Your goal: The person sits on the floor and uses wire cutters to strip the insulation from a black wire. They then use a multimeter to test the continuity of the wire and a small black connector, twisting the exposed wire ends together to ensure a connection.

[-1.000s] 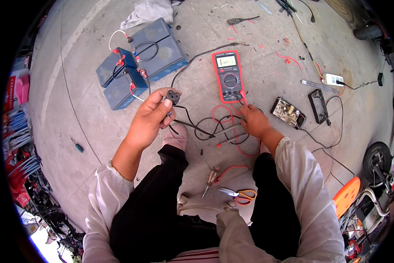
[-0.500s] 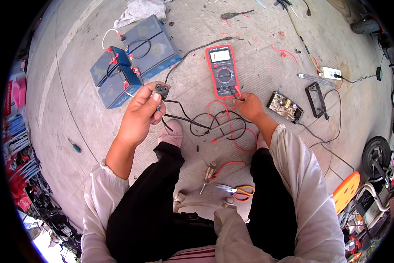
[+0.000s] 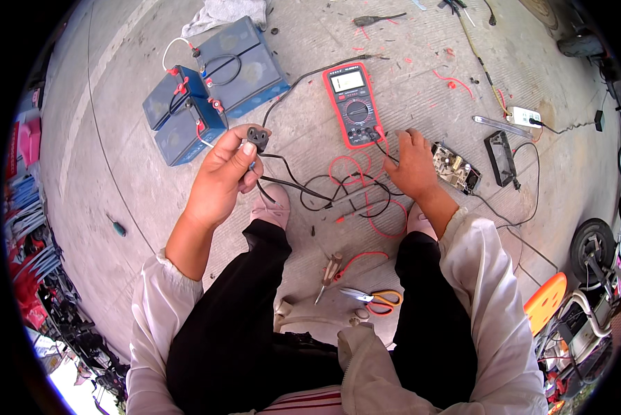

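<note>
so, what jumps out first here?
The red multimeter lies top centre on the concrete, red and black leads tangled below it. The left hand holds up a black plug; the right hand rests by the meter's lead sockets. Two blue batteries sit upper left.

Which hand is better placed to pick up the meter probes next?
Right, probably. The right hand already rests on the red and black leads just below the multimeter. The left hand is busy: its fingers hold the black plug up off the ground, near the batteries.
</note>
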Demonstrator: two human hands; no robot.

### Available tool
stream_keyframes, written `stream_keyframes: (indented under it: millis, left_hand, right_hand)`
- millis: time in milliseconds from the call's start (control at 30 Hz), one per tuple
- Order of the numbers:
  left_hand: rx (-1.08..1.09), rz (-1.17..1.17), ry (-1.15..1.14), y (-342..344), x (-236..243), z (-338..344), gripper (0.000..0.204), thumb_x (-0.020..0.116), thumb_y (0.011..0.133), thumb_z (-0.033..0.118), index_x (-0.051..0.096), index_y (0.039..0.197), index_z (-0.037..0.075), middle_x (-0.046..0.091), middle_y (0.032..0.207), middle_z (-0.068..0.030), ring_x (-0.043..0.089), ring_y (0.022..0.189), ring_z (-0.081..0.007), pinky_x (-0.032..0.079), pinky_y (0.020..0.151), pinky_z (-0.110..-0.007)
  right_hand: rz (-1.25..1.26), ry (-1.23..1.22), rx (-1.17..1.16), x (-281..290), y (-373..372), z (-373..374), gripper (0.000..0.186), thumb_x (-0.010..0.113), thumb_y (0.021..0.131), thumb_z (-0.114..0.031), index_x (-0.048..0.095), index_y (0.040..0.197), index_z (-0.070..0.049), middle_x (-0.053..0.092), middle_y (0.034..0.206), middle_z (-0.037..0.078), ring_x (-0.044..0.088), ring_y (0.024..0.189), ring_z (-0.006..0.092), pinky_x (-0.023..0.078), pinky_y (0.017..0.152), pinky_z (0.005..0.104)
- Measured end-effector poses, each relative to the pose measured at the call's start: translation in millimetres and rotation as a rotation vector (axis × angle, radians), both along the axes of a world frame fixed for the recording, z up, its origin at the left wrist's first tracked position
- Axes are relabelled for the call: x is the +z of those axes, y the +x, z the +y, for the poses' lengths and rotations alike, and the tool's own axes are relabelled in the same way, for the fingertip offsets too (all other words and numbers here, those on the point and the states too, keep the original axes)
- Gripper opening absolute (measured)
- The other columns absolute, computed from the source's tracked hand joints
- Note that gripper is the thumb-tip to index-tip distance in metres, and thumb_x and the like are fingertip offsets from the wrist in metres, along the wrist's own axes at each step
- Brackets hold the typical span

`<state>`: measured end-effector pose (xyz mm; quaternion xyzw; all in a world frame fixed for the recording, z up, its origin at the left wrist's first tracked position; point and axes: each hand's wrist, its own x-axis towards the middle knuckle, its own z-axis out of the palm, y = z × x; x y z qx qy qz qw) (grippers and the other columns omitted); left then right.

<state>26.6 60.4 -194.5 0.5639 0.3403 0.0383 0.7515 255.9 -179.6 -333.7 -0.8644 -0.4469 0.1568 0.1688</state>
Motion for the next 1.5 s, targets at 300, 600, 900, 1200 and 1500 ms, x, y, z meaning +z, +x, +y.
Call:
stream_keyframes:
  millis: [300,600,900,1200,1500]
  left_hand:
    - [-0.049,-0.020,-0.077,2,-3,-3,0.029,0.052,0.100,0.027,0.056,0.121,0.006,0.048,0.071,0.0028,0.040,0.060,-0.0052,0.030,0.054,-0.021]
    - [-0.089,0.058,0.086,5,-2,-9,0.031,0.052,0.100,0.027,0.057,0.120,0.004,0.045,0.073,0.0046,0.036,0.060,-0.0043,0.031,0.056,-0.019]
    - [-0.228,0.140,-0.128,6,2,-10,0.030,0.060,0.096,0.022,0.061,0.120,0.004,0.051,0.077,0.0037,0.046,0.063,-0.0033,0.036,0.053,-0.019]
    - [-0.411,0.073,0.133,9,-8,-16,0.027,0.060,0.095,0.018,0.060,0.119,0.005,0.063,0.094,0.0025,0.051,0.073,-0.0029,0.039,0.056,-0.018]
    - [-0.596,0.198,-0.138,13,7,-19,0.022,0.053,0.099,0.014,0.057,0.117,0.001,0.063,0.101,-0.0019,0.057,0.098,-0.0097,0.046,0.087,-0.028]
  right_hand:
    - [-0.099,-0.134,0.704,-33,-79,-28,0.031,0.061,0.082,-0.015,0.057,0.111,-0.005,0.059,0.104,0.009,0.055,0.110,0.0281,0.046,0.092,0.0391]
    - [0.427,-0.146,0.513,-15,-65,-26,0.020,0.064,0.085,-0.015,0.056,0.100,-0.003,0.065,0.091,0.012,0.064,0.074,0.0255,0.049,0.066,0.0359]
    - [1.143,0.417,-0.119,118,-18,6,0.012,0.069,0.086,-0.005,0.058,0.091,-0.003,0.056,0.076,-0.003,0.048,0.070,0.0041,0.040,0.063,0.0224]
    - [0.810,0.296,-0.003,165,-7,15,0.015,0.076,0.079,-0.003,0.063,0.084,-0.001,0.056,0.072,-0.003,0.047,0.067,0.0043,0.038,0.058,0.0230]
    - [0.618,0.178,0.194,173,6,18,0.018,0.077,0.074,-0.009,0.064,0.085,-0.004,0.059,0.071,0.006,0.054,0.065,0.0142,0.042,0.060,0.0292]
